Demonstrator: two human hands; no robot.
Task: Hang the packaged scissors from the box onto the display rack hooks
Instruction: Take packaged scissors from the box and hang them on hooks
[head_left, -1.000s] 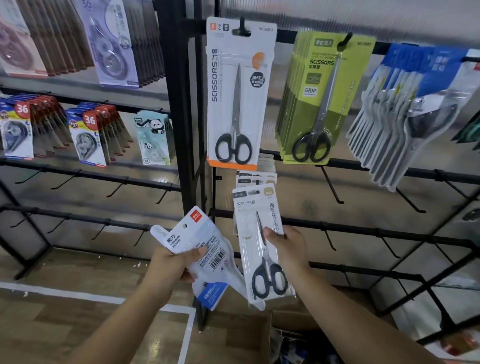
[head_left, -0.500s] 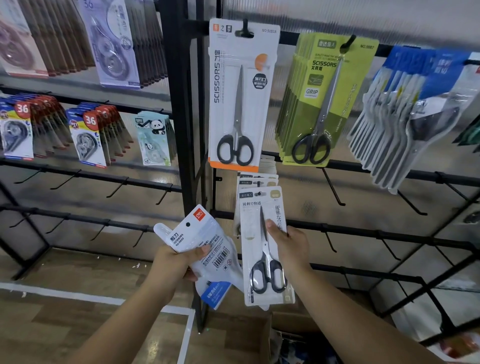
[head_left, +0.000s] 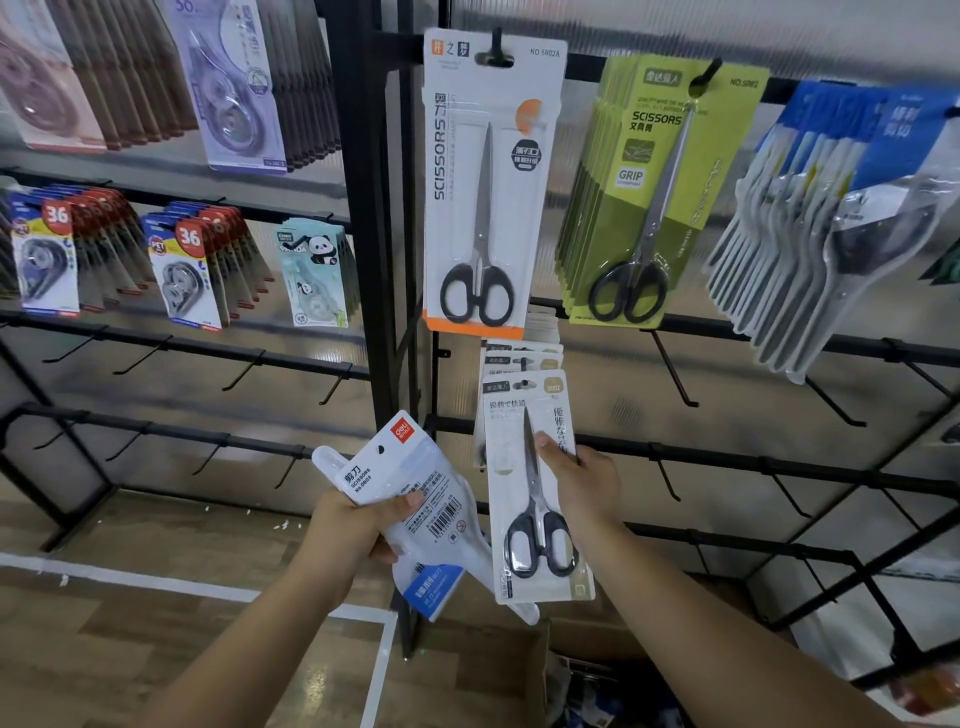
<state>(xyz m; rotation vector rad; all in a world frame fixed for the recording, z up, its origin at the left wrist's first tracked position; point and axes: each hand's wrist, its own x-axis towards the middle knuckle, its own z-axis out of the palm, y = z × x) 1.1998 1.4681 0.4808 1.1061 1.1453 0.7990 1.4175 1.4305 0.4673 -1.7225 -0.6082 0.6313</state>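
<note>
Fingers (head_left: 550, 451) of the right hand (head_left: 582, 480) pinch a white scissors card (head_left: 535, 483), now raised so its hang hole meets the hook (head_left: 525, 385) (cards already there); left hand (head_left: 353, 530) grips spare packs (head_left: 410, 499). Hanging looks nearly complete.

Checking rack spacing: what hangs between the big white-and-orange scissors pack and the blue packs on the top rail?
In the head view, a stack of green scissors packs hangs between them.
</note>
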